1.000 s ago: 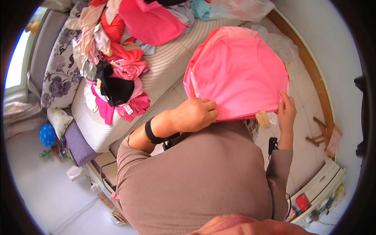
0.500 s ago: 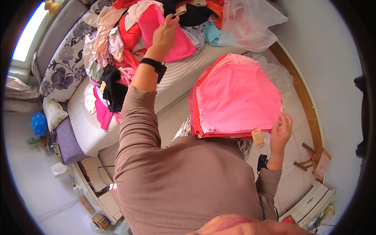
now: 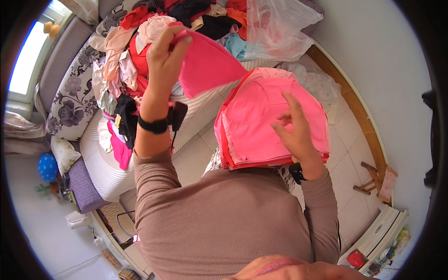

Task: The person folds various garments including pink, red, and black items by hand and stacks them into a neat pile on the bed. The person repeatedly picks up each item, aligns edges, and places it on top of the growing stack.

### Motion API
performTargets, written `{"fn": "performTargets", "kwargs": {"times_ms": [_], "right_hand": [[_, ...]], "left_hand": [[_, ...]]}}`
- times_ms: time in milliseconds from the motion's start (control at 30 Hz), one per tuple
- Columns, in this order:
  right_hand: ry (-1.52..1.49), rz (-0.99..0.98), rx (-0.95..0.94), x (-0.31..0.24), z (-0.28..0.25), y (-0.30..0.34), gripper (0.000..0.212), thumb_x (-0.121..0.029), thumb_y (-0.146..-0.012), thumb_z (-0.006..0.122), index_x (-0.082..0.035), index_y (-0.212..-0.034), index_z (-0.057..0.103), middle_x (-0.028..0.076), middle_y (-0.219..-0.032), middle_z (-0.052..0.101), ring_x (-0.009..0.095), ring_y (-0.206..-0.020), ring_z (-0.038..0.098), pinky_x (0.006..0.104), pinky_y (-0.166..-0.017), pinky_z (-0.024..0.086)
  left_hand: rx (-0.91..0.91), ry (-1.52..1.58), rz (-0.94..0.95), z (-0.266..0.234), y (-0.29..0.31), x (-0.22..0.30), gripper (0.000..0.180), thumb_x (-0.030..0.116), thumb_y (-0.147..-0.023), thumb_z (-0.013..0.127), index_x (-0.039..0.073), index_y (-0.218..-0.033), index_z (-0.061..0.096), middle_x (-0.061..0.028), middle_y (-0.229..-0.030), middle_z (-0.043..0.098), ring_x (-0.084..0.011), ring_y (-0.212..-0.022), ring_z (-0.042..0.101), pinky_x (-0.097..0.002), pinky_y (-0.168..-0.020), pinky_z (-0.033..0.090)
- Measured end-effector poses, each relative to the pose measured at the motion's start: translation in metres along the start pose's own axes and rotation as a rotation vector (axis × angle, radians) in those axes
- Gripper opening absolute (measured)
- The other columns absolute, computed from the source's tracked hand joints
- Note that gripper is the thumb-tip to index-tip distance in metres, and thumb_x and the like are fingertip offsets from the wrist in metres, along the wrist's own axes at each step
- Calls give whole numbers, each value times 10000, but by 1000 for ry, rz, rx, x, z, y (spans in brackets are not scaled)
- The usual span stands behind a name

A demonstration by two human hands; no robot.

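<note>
My left hand (image 3: pixel 167 58) is raised over the edge of the sofa. Its fingers are closed on a bright pink pair of briefs (image 3: pixel 207 63), which hangs toward the right. In front of my waist lies a stack of pink and red briefs (image 3: pixel 261 116), with light pink ones flat on top. Curved seams show across the top piece. My right hand (image 3: pixel 294 126) hovers over the right part of this stack, fingers apart and holding nothing.
A loose heap of mixed clothes (image 3: pixel 135 60) covers the sofa (image 3: pixel 100 161) at the far left. Clear plastic bags (image 3: pixel 280 28) lie at the back by the wall. A small wooden folding stool (image 3: pixel 375 182) stands on the floor at the right.
My left hand has picked the bright pink briefs from the heap and drawn them back toward me. My right hand has moved from the stack's right edge to above its top.
</note>
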State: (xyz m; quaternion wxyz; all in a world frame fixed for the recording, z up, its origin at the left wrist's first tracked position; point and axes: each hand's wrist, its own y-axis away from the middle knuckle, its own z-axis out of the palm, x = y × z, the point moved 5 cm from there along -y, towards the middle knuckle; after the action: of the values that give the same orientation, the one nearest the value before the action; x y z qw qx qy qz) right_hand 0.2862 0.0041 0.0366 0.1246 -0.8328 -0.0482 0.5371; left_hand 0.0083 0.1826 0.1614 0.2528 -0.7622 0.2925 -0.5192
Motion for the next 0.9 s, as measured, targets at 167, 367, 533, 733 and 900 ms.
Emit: {"fn": "performTargets", "kwargs": {"times_ms": [167, 367, 533, 733, 900], "right_hand": [[-36, -74, -41, -5, 27, -28, 882, -33, -829, 777, -58, -1577, 310, 191, -1614, 326, 246, -983, 650, 347, -834, 546], [0, -96, -267, -2, 26, -24, 363, -35, -873, 741, -53, -1229, 668, 130, -1158, 680, 235, -892, 667, 317, -777, 540], [-138, 99, -121, -32, -10, -14, 169, 13, -900, 706, -22, -1065, 708, 36, -882, 681, 107, -749, 623, 263, -686, 513], [154, -60, 224, -57, -90, -69, 203, -11, -936, 678, -14, -1139, 693, 32, -821, 702, 84, -725, 654, 239, -678, 526], [-27, -273, 402, -67, -148, -66, 181, -9, -973, 637, 4, -1152, 661, 51, -1005, 700, 112, -896, 660, 249, -827, 538]], "left_hand": [[-209, 122, 244, -10, 40, 93, 231, -50, -785, 644, -7, -1006, 693, -100, -850, 647, -213, -774, 618, -319, -691, 478], [-227, 229, 331, -30, 64, 122, 181, 127, -819, 734, 7, -956, 735, -100, -823, 633, -211, -719, 614, -325, -630, 463], [183, 265, 55, -48, 56, 82, 135, 78, -953, 669, -32, -1030, 685, -71, -861, 645, -148, -747, 564, -283, -686, 448], [109, 151, -267, -14, 3, 35, 171, 85, -968, 683, -26, -1092, 717, -29, -942, 709, -95, -798, 618, -234, -711, 489], [120, 394, 188, -3, 8, 72, 185, 20, -983, 633, -64, -1136, 693, -216, -1204, 695, -275, -1065, 696, -349, -878, 586]]}}
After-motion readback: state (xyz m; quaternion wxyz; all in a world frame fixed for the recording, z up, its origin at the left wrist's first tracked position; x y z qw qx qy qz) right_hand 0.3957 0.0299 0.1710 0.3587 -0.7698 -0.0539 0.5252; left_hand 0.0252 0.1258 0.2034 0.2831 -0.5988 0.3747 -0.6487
